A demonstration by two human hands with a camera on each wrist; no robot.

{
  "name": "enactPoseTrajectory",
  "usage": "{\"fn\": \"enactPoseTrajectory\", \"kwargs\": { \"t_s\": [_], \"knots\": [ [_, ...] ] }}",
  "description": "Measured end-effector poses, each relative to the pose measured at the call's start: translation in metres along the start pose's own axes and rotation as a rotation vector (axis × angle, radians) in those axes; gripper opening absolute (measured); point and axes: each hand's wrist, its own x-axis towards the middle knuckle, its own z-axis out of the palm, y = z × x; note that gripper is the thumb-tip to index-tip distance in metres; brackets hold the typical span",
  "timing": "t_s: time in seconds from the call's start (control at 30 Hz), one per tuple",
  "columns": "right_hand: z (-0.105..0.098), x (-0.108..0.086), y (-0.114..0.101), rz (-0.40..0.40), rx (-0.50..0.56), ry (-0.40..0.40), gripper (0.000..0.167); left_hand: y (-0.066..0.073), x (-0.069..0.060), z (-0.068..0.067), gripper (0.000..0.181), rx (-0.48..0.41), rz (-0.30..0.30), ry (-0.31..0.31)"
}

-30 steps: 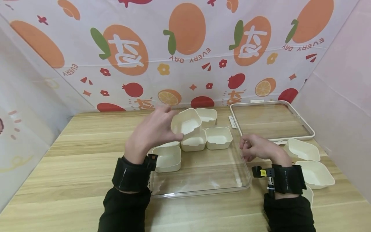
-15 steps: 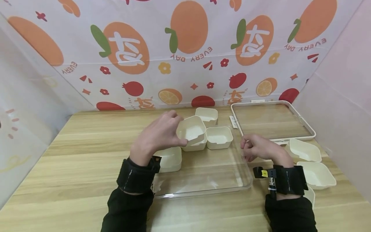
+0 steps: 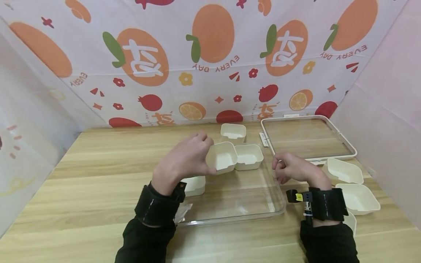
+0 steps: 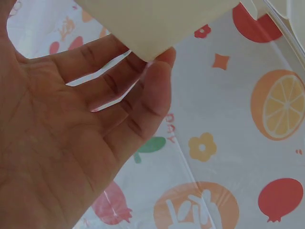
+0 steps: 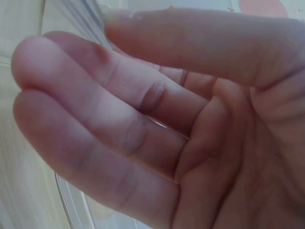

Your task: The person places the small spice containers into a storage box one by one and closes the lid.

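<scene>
My left hand [image 3: 185, 157] grips a small cream plastic bin [image 3: 222, 157] by its left side, thumb in front and fingers behind. In the left wrist view a lower corner of this cream bin [image 4: 157, 24] meets the fingers [image 4: 147, 102]. The bin is over the clear shallow tray [image 3: 230, 219], right beside another cream bin [image 3: 249, 157] standing in it. Whatever lies directly beneath the held bin is hidden. My right hand [image 3: 292, 168] pinches the tray's right rim, its clear edge showing between thumb and fingers in the right wrist view.
Another cream bin [image 3: 194, 186] sits at the tray's left, partly behind my left wrist. One more bin [image 3: 233, 132] stands at the back. A white-framed clear lid [image 3: 309, 117] lies back right. Several cream bins [image 3: 357, 199] lie on the table beyond my right wrist.
My left hand has brought the held bin down and to the right, over the spot where a bin stood in the tray. The right hand stays on the rim.
</scene>
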Motion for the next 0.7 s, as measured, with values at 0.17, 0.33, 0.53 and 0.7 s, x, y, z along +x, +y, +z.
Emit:
{"fn": "enactPoseTrajectory", "kwargs": {
  "t_s": [0.17,0.33,0.53,0.7],
  "knots": [
    [0.001,0.0,0.001,-0.006,0.006,-0.004,0.012,0.007,0.0,0.003,0.054,0.012,0.026,-0.032],
    [0.001,0.0,0.001,-0.006,0.014,-0.005,0.012,0.008,0.001,0.006,0.053,0.016,0.025,-0.073],
    [0.001,0.001,0.002,0.001,0.022,-0.005,0.011,0.009,0.002,0.01,0.055,0.025,0.015,-0.107],
    [0.001,0.0,0.003,-0.014,0.032,-0.007,0.011,0.011,0.006,0.015,0.055,0.026,0.029,-0.139]
  ]
}}
